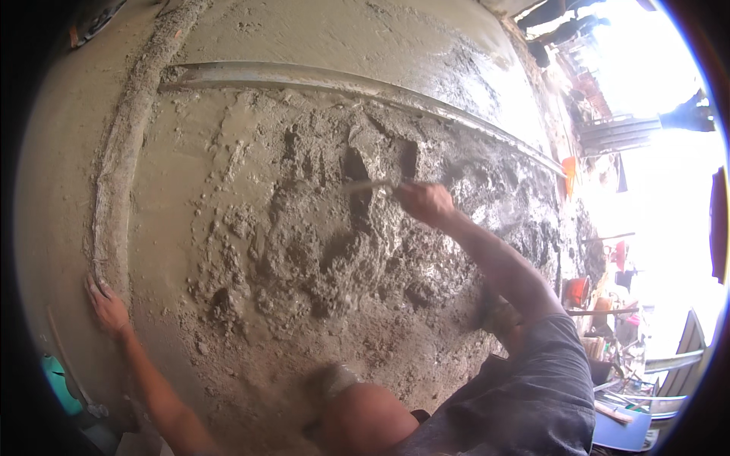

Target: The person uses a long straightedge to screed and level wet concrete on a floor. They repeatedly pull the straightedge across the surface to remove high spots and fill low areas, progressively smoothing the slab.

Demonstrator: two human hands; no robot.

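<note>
My right hand (427,204) is closed around the handle of a trowel (368,185), its thin blade pointing left over rough, wet mortar (304,251). Ridges and dark hollows mark the mortar just beyond and beneath the blade. Far to the left, my left hand (110,308) rests with fingers stretched out at the near end of a raised mortar strip (115,190); nothing shows in it. A long metal straightedge (357,85) lies across the far side of the rough mortar, reaching from that strip toward the right edge.
Beyond the straightedge spreads smoother wet mortar (342,38). My bent knee (372,414) is at the near side. An orange bucket (578,290), a blue board (622,427) and assorted clutter stand at the right. A teal object (61,384) and a thin stick (67,353) are at the lower left.
</note>
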